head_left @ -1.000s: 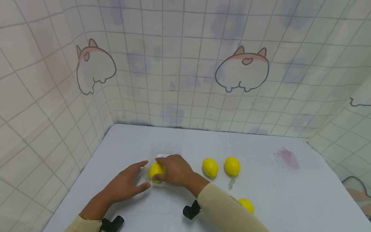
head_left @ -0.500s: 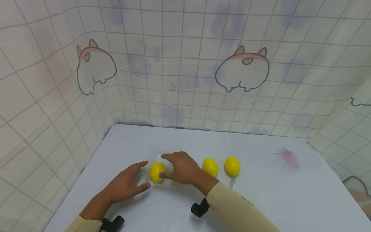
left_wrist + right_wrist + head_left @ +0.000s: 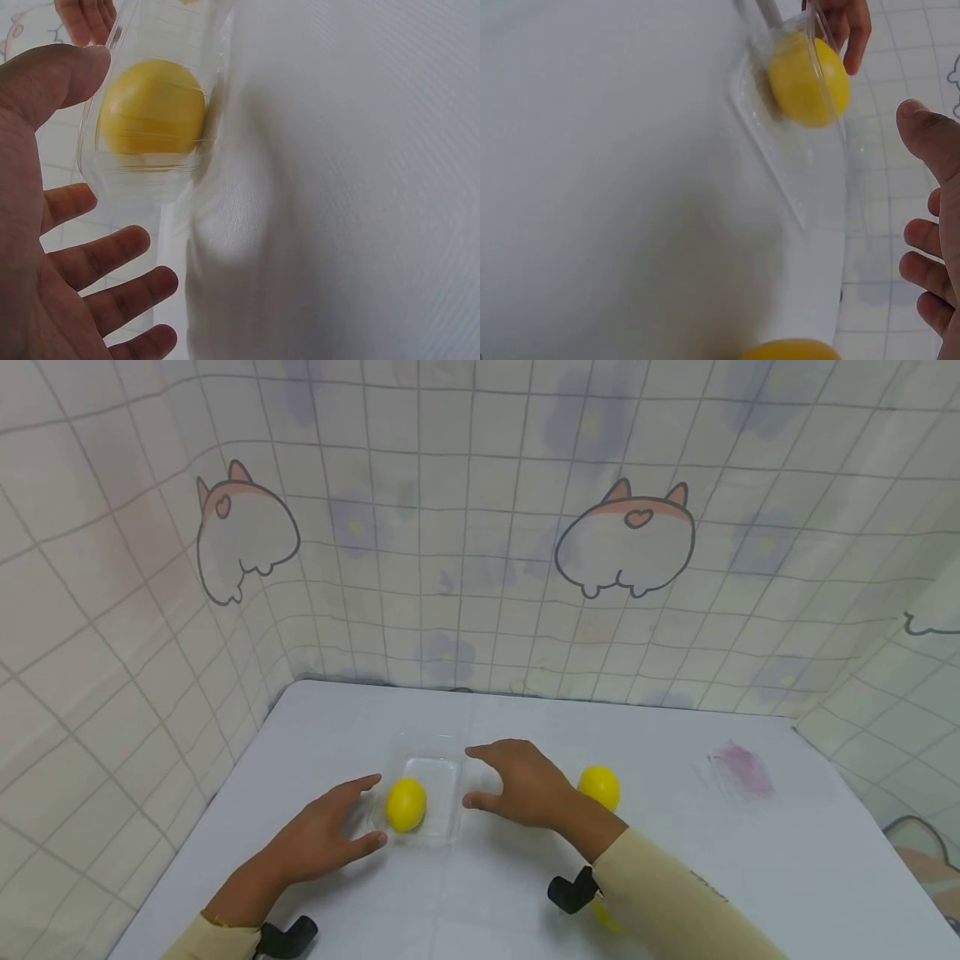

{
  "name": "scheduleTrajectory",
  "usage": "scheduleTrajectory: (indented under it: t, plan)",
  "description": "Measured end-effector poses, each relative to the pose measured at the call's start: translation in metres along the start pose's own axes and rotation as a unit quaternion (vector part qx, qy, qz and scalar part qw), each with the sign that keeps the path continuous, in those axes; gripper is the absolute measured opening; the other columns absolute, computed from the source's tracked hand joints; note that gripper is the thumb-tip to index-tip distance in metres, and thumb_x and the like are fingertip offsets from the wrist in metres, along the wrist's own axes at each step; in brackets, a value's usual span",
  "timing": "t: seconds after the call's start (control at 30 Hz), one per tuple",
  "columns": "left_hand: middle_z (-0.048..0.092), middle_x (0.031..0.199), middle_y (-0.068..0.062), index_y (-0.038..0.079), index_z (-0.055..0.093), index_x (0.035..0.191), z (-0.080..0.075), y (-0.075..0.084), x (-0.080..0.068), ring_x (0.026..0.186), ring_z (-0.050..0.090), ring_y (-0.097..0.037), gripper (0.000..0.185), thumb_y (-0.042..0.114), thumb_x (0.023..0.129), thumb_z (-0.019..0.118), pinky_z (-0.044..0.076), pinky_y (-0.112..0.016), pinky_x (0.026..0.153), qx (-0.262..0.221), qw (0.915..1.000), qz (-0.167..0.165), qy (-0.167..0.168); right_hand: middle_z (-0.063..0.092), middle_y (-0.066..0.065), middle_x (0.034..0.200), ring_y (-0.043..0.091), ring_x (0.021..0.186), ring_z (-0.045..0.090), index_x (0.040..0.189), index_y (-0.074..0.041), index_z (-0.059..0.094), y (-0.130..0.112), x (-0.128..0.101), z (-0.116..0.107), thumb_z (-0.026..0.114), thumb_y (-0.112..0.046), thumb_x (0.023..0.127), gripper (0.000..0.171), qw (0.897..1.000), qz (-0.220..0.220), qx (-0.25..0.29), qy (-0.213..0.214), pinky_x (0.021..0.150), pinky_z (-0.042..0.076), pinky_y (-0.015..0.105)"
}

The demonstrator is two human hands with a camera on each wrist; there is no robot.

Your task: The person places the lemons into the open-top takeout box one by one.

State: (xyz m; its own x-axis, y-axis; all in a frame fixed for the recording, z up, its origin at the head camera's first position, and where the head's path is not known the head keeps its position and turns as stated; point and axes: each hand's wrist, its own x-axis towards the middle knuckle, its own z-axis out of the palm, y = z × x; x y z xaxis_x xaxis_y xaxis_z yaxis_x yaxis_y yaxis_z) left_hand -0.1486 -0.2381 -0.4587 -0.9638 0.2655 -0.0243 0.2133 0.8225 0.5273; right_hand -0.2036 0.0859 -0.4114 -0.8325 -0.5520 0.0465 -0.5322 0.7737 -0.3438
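A yellow lemon (image 3: 406,805) sits in the left front part of a clear plastic container (image 3: 442,814) on the table. My left hand (image 3: 322,833) is held at the container's left side, fingers spread and bent around nothing; in the left wrist view its thumb (image 3: 75,71) reaches right to the rim. On the other side, my right hand (image 3: 528,787) hovers just off the container's right edge, thumb and fingers apart with nothing between them. Behind the right wrist a second lemon (image 3: 598,787) shows, and another lemon (image 3: 606,917) is mostly covered by the right sleeve.
The white table (image 3: 750,860) carries a pinkish patch (image 3: 742,770) toward its right side. A grid-patterned curtain (image 3: 495,527) with cartoon animals encloses the back and sides. Black wrist-camera mounts (image 3: 573,889) stick out below both wrists.
My right hand has let go of the lemon inside the container and drawn back to the right, now covering one loose lemon. The left hand has barely moved.
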Motion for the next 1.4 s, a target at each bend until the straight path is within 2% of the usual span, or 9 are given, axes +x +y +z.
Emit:
scheduleTrajectory:
  t: [0.4, 0.77, 1.2, 1.4]
  plan:
    - [0.042, 0.159, -0.011, 0.019, 0.039, 0.158, 0.001, -0.002, 0.001, 0.145, 0.039, -0.038, 0.089, 0.06, 0.088, 0.074, 0.034, -0.062, 0.115, -0.001, 1.0, -0.003, -0.007, 0.059, -0.001, 0.144, 0.026, 0.136, 0.05, 0.146, -0.019, 0.058, 0.033, -0.027, -0.014, 0.081, -0.049, 0.087, 0.071, 1.0, -0.002, -0.006, 0.008, 0.115, 0.039, 0.045]
    - [0.042, 0.159, -0.011, 0.019, 0.039, 0.158, 0.001, -0.002, 0.001, 0.144, 0.04, -0.038, 0.089, 0.06, 0.087, 0.074, 0.034, -0.062, 0.114, 0.001, 1.0, -0.003, -0.005, 0.058, 0.002, 0.145, 0.03, 0.136, 0.05, 0.147, -0.021, 0.058, 0.06, -0.044, -0.015, 0.083, -0.048, 0.084, 0.073, 0.999, 0.05, -0.012, 0.002, 0.114, 0.039, 0.05]
    - [0.043, 0.158, -0.011, 0.018, 0.04, 0.158, 0.0, 0.0, -0.001, 0.144, 0.039, -0.038, 0.088, 0.059, 0.088, 0.075, 0.034, -0.061, 0.115, -0.003, 0.9999, -0.009, -0.005, 0.056, 0.002, 0.147, 0.03, 0.137, 0.049, 0.148, -0.017, 0.056, 0.069, -0.052, -0.021, 0.084, -0.045, 0.084, 0.075, 0.999, 0.033, -0.005, -0.018, 0.115, 0.038, 0.052]
    - [0.043, 0.158, -0.011, 0.018, 0.039, 0.158, 0.0, 0.0, 0.0, 0.144, 0.04, -0.038, 0.088, 0.059, 0.088, 0.074, 0.034, -0.061, 0.115, -0.003, 1.0, -0.001, -0.003, 0.055, 0.003, 0.147, 0.031, 0.137, 0.048, 0.148, -0.019, 0.056, 0.07, -0.055, -0.025, 0.085, -0.047, 0.082, 0.078, 0.998, 0.055, 0.001, -0.02, 0.114, 0.039, 0.053]
